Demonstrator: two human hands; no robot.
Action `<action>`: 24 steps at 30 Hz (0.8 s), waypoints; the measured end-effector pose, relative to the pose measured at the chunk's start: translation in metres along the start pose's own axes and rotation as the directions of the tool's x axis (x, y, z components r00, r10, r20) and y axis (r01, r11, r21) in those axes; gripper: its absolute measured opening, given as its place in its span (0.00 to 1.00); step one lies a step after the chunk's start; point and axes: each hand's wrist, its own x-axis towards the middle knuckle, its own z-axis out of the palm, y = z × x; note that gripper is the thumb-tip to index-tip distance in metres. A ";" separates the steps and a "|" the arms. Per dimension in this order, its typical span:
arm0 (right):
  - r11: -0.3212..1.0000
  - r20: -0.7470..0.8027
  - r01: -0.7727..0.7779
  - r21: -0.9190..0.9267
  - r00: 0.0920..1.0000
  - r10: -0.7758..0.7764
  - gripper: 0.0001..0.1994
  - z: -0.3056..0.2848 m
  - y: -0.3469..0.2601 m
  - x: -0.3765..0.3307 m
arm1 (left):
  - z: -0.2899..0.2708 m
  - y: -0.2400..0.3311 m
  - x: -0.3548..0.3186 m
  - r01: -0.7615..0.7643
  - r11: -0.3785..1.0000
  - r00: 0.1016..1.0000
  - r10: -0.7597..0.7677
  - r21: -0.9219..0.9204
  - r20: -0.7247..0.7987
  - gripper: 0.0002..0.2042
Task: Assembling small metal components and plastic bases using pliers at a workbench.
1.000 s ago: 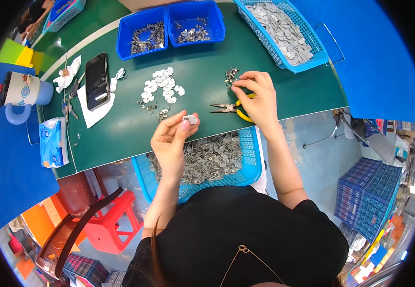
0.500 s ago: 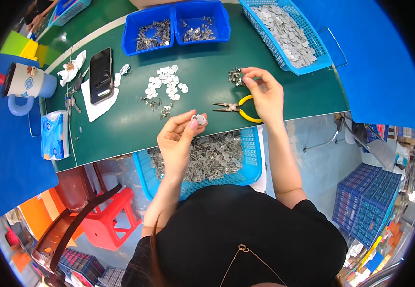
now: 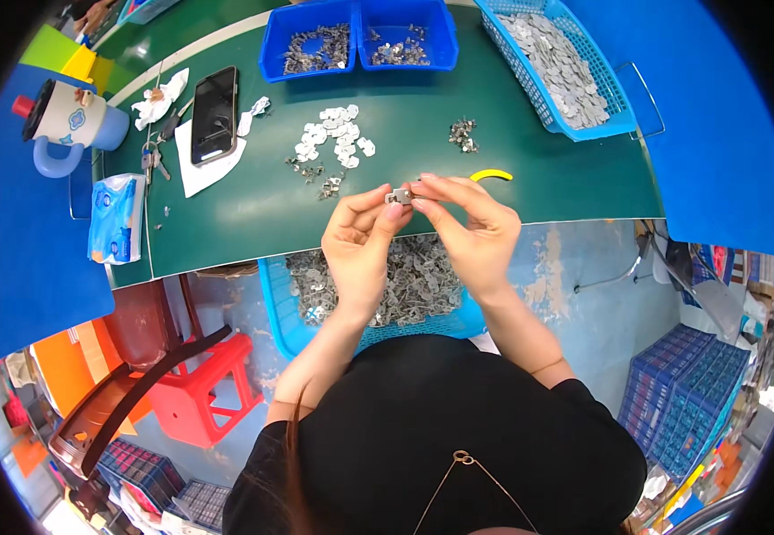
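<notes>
Over the table's front edge, my left hand (image 3: 360,254) and my right hand (image 3: 478,234) meet, fingertips pinched together. Between them is a small flat metal plate (image 3: 397,197), gripped by the left thumb and fingers. The right fingertips press at its right side on a small metal clip, mostly hidden by the fingers. Pliers (image 3: 492,175) lie behind my right hand, with only a yellow handle showing. Beyond the hands are a little pile of dark metal clips (image 3: 463,135), a scatter of whitish plates (image 3: 338,132) and more small clips (image 3: 330,186).
Two blue bins (image 3: 308,71) of small parts and a light-blue basket (image 3: 574,125) of flat discs stand at the back. Below the edge is another blue basket (image 3: 278,308) full of metal parts. A phone (image 3: 215,116), mug (image 3: 70,125), keys (image 3: 153,160) and tissue pack (image 3: 117,218) lie left.
My right hand has come from the dark clip pile to the left and nearer, meeting my left hand at the plate. The view has shifted slightly, and the pliers are now mostly covered.
</notes>
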 end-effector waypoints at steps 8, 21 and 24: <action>0.995 -0.041 0.094 -0.042 0.995 -0.096 0.11 0.007 -0.005 -0.003 | 0.004 0.003 -0.007 -0.059 0.998 0.998 0.059 -0.025 -0.004 0.10; 0.901 -0.017 0.298 -0.317 0.947 -0.319 0.11 0.013 -0.008 -0.010 | 0.000 0.004 -0.014 -0.068 0.997 0.997 0.068 -0.023 0.023 0.10; 0.935 -0.051 0.195 -0.296 0.974 -0.219 0.10 0.012 -0.008 -0.011 | 0.003 0.010 -0.013 -0.034 0.998 0.999 0.035 -0.051 0.017 0.11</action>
